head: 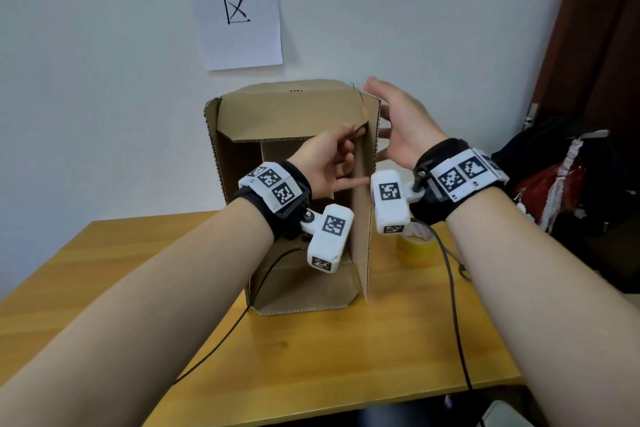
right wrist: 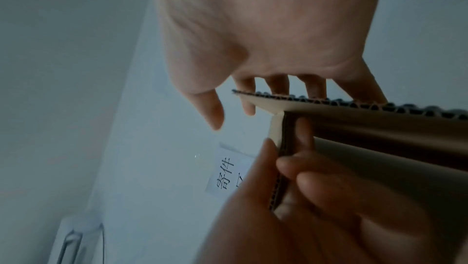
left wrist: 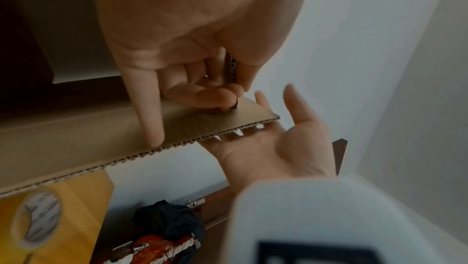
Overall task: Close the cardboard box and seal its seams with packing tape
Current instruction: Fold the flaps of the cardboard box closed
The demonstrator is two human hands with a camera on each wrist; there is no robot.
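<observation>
The wooden tabletop point(head: 311, 357) ran up to a pale wall, and the cardboard box point(head: 239, 204) stood on it at the far edge, near the middle, with its open side turned toward the person. Its top flap point(head: 287, 118) hung forward over the opening, the bottom flap point(head: 304, 291) lay out on the wood, and the right flap point(head: 362, 218) stood edge-on, swung partway shut. A white paper sign point(head: 239, 3) with black characters was stuck on the wall above the box. Off the right edge of the tabletop sat a heap of dark and red bags point(head: 554, 191). The left hand point(head: 325, 163) reached into the opening and pinched the corrugated edge of the top flap at its right corner, thumb on one face and curled fingers on the other, the little finger pointing out straight along the right flap. The right hand point(head: 401, 121) stood flat behind the right flap, fingers straight and slightly spread, their tips hidden by the cardboard in the wrist view. A roll of yellowish packing tape point(head: 415, 246) lay on the tabletop just right of the box, below the right wrist.
</observation>
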